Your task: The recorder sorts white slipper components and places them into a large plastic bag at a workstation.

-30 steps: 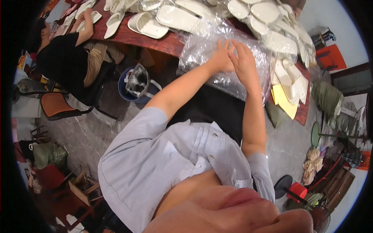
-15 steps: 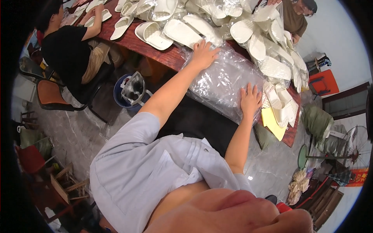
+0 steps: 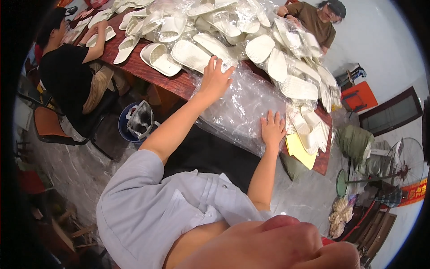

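Note:
A wide sheet or stack of clear plastic bags (image 3: 237, 107) lies along the near edge of the red-brown wooden table, wrinkled and shiny. My left hand (image 3: 217, 80) is on its far left part, fingers apart, the tips beside a cream slipper (image 3: 191, 56) wrapped in clear plastic. Nothing is held in it. Flat on the plastic's right part rests my right hand (image 3: 273, 130), fingers spread and also holding nothing. Close by on its right are a pair of cream slippers (image 3: 307, 127) and a yellow sheet (image 3: 301, 151).
A heap of bagged cream slippers (image 3: 215, 22) covers the table's far side. One person (image 3: 67, 71) sits at the left handling a slipper; another (image 3: 313, 22) is at the far right. A blue bucket (image 3: 127, 130) stands below the table, and a fan (image 3: 403, 168) at the right.
The whole view has shifted, so the table sits lower and further left and the far-right person shows more. Both hands stay at about the same places on the plastic.

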Tool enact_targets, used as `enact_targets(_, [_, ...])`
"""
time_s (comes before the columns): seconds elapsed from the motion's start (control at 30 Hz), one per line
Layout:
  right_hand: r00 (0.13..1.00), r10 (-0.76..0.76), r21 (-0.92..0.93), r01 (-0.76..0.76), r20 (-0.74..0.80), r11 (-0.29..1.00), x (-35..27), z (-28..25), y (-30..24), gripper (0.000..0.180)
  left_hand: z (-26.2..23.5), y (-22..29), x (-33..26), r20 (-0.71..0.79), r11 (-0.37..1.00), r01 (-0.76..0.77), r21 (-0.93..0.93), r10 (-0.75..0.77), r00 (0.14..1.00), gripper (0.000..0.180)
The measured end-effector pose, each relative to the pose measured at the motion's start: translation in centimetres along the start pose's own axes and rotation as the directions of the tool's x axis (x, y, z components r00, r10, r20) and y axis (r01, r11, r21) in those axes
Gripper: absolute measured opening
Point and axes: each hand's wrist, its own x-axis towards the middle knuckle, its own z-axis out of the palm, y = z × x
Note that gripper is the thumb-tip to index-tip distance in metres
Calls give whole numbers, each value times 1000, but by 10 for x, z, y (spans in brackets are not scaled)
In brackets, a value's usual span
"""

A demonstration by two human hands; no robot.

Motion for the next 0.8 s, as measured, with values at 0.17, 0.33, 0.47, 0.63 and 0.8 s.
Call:
enact_targets(0.17, [998, -14, 21, 15, -65, 1000, -1, 1, -5, 56, -28, 7, -51, 191, 989, -141, 38, 131, 973, 49])
enact_targets(0.33, [999, -30, 45, 32, -42, 998, 0, -1, -5, 56, -5, -39, -83, 275, 989, -132, 63, 109, 955, 55])
enact_targets(0.47, [998, -26, 24, 28, -57, 999, -2, 0, -1, 56, -11, -37, -85, 299, 995, -98, 17, 88, 950, 55])
enact_targets(0.63, [998, -23, 18, 24, -55, 1000, -1, 0, -1, 56, -29, -9, -33, 216, 985, -161, 62, 144, 966, 46])
enact_targets(0.8, [997, -22, 33, 24, -68, 999, 1, 0, -3, 56, 22, -34, 56, 78, 997, -47, 54, 42, 996, 34])
